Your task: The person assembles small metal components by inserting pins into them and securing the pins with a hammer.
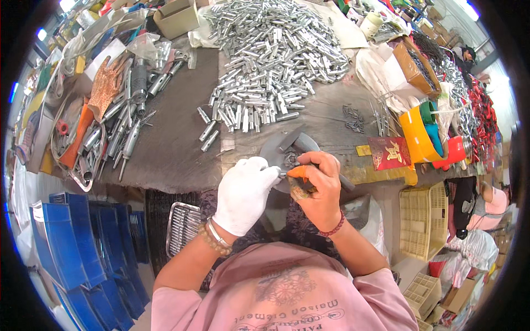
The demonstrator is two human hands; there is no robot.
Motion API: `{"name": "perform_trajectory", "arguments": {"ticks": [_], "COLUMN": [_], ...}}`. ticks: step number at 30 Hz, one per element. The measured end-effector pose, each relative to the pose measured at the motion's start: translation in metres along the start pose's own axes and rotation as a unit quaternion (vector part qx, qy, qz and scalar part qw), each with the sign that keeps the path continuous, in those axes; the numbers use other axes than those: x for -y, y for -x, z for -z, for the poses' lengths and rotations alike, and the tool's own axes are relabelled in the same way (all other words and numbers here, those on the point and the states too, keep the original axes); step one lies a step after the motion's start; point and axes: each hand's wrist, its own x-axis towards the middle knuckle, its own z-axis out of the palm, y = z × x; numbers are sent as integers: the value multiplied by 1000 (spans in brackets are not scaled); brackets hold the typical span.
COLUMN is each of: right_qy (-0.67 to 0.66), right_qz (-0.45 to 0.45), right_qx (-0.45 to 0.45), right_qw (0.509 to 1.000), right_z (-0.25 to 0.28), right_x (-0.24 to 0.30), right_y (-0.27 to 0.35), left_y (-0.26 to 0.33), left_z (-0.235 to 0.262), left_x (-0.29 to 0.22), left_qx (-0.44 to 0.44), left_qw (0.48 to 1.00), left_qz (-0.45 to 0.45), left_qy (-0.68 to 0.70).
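Red packet (390, 153), cardboard box (176, 17)

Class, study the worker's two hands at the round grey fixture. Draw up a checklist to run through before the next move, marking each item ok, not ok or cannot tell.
1. Left hand gloved: ok.
2. Right hand gloved: not ok, bare except an orange fingertip cover.
3. Both hands at the fixture: ok.
4. Small part seated in fixture: cannot tell, hidden by fingers.
5. Pile of metal pins on the table within reach: ok, probably.
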Motion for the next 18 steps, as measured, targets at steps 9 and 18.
{"name": "perform_trajectory", "arguments": {"ticks": [9,18], "right_qy": [9,31], "right_qz": [10,66], "right_qx": [27,156], "right_qw": [1000,985], "right_z": [2,27], "right_x": [-5,-6], "right_y": [2,-32], "left_y": [1,4], "left_z": [-3,-6], "left_x": [4,6], "left_qx": [-8,-15], "left_qw": [1000,1000], "left_qz": [-5,-12], "left_qy": [16,-1]}}
